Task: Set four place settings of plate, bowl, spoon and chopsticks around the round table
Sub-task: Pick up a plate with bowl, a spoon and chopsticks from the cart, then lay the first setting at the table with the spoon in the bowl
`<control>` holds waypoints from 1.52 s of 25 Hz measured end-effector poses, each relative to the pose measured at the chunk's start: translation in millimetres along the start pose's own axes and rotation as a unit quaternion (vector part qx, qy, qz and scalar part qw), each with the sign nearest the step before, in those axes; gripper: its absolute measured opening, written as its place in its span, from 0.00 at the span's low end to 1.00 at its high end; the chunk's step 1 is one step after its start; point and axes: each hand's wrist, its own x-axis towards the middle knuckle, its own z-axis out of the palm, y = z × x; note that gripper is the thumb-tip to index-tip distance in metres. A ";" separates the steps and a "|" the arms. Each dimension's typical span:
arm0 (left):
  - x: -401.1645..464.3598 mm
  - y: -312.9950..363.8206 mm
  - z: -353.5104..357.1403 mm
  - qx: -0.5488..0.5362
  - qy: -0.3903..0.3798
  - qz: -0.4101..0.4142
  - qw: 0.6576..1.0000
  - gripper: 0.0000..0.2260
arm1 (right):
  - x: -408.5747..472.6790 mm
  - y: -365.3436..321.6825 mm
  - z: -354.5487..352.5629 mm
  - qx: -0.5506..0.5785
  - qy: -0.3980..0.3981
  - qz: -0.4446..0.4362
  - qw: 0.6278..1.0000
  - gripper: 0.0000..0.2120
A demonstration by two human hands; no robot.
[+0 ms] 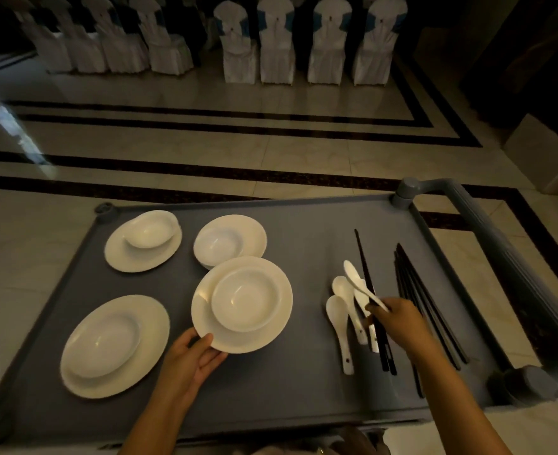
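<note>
My left hand (192, 359) grips the near rim of a white plate (205, 326) with a white bowl (246, 298) on it, lifted above the grey cart top (303, 244). My right hand (394, 318) pinches a white spoon (356, 279) together with a pair of black chopsticks (364, 264). Three more white spoons (338, 320) lie on the cart under that hand. More black chopsticks (415, 290) lie to the right. Three other plates with bowls sit at the far left (143, 243), far middle (235, 238) and near left (113, 346).
The cart's grey handle (507, 257) runs along its right side. Beyond the cart is a polished tiled floor (238, 136) with dark stripes. Rows of white-covered chairs (277, 44) stand at the back. The round table is not in sight.
</note>
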 end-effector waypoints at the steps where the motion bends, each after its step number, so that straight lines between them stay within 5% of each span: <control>1: -0.5 5.4 -3.7 -0.007 0.004 0.006 1.000 0.07 | -3.5 -13.6 3.6 0.035 -0.010 -0.015 0.999 0.10; 6: -7.0 30.9 -38.1 -0.053 0.026 0.033 0.998 0.10 | -24.2 -84.6 43.1 0.134 -0.066 -0.073 0.986 0.07; 14: -57.8 64.0 -112.7 -0.108 0.165 0.078 0.977 0.07 | -56.2 -173.6 119.5 0.114 -0.189 -0.180 0.959 0.08; 20: -149.3 48.8 -130.8 -0.200 0.331 0.134 0.913 0.04 | -90.9 -239.9 171.9 0.036 -0.350 -0.323 0.878 0.12; 28: -329.4 -40.2 -104.5 -0.352 0.559 0.225 0.717 0.03 | -251.1 -252.4 235.7 -0.028 -0.586 -0.453 0.671 0.10; 38: -572.5 -224.2 30.3 -0.440 0.749 0.279 0.410 0.02 | -524.7 -65.8 176.4 -0.127 -0.775 -0.502 0.362 0.09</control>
